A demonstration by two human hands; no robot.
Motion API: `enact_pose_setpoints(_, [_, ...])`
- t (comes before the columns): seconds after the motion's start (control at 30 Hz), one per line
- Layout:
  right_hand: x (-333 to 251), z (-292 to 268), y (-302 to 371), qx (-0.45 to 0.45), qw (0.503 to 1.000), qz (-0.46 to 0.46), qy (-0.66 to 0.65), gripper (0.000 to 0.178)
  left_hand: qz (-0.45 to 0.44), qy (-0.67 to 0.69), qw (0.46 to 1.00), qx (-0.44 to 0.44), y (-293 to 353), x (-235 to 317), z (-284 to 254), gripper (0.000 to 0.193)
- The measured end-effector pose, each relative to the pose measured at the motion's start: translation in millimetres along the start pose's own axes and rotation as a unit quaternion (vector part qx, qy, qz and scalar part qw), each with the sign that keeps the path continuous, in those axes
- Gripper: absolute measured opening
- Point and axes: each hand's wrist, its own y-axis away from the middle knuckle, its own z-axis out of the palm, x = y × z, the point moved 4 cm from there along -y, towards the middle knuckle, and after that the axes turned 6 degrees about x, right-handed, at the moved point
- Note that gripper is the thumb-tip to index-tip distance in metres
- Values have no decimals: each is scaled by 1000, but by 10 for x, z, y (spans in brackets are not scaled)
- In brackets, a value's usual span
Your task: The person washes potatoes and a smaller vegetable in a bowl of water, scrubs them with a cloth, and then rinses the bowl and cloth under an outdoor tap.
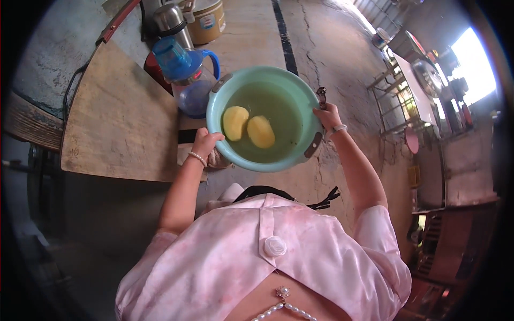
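Note:
A round teal plastic basin is held up in front of me with cloudy water in it. Two peeled yellow potatoes lie side by side in the water. My left hand grips the basin's left rim from below. My right hand holds the right rim and also pinches a small dark peeler or knife against it. Both wrists wear bead bracelets.
A wooden table top lies to the left. A blue-lidded plastic jug stands beside the basin, with a steel flask and a rice cooker behind. Cracked concrete floor stretches ahead; racks and clutter stand at right.

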Motion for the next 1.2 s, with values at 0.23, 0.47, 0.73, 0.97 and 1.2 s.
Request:
enact_pose_setpoints(0.23, [-50, -4, -526, -44, 999, -15, -5, 24, -1, 28, 1000, 5, -68, 45, 232, 17])
enact_pose_setpoints(0.47, [-898, -165, -771, -42, 868, -169, 466, 36, -5, -93, 990, 107, 99, 102, -308, 27])
enact_pose_setpoints(0.73, [-896, 486, -1915, -181, 963, -91, 176, 36, 4, 346, 929, 131, 562, 322, -299, 42])
enact_pose_setpoints(0.97, [-215, 1608, -2647, -313, 947, -51, -46, 44, 82, 324, 903, 268, 920, 308, -237, 48])
enact_pose_setpoints(1.2, [-1015, 1286, -2181, -129, 918, -345, 150, 27, 279, 124, 914, 267, 723, 1066, 90, 45])
